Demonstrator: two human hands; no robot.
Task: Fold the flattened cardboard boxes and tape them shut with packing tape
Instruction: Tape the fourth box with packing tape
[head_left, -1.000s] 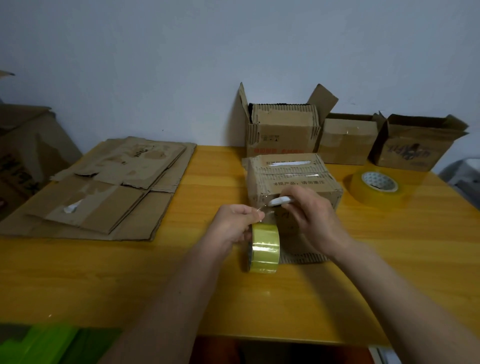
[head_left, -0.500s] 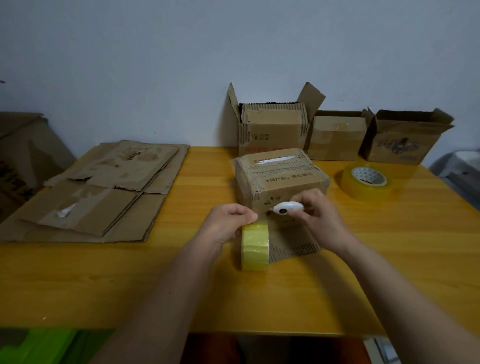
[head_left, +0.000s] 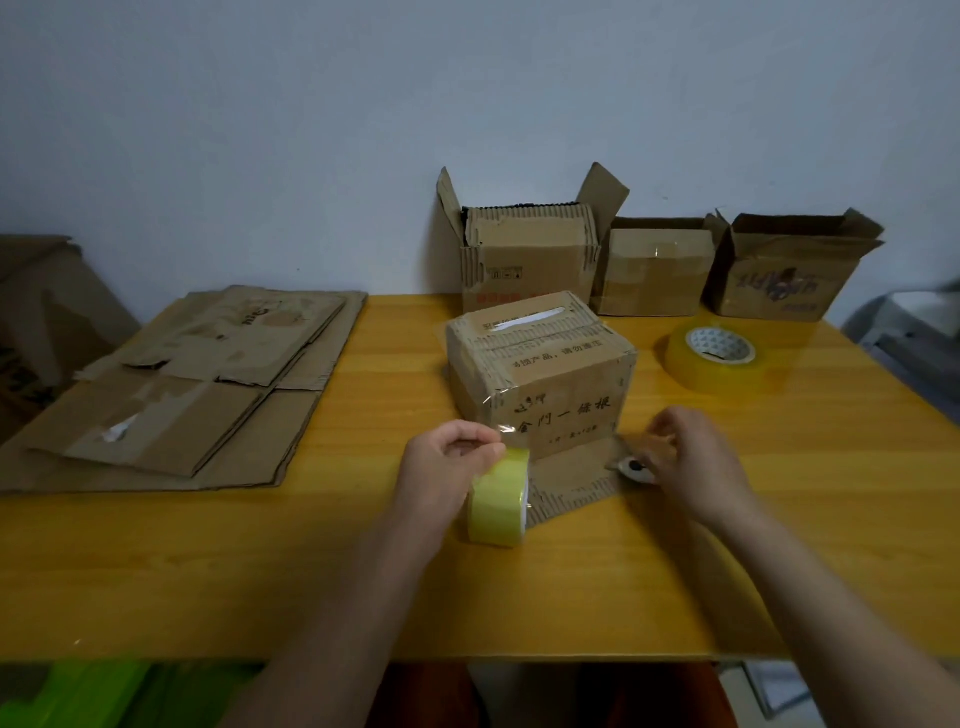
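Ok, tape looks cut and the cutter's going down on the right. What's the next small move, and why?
Probably press the loose tape end flat onto the front face of the box. The left hand pinches that end at the yellow roll, apparently not yet stuck down, while the right hand holds the small cutter low by the table.

Your widest open table (head_left: 260, 582) runs along the lower frame, in front of both hands; left of centre the flattened cardboard stack (head_left: 176, 395) fills the tabletop; the taped box (head_left: 540, 379) blocks the middle, with three boxes (head_left: 530, 260) walling the far edge; between it and the big tape roll (head_left: 714, 358) at right you have a narrow lane, probably passable.
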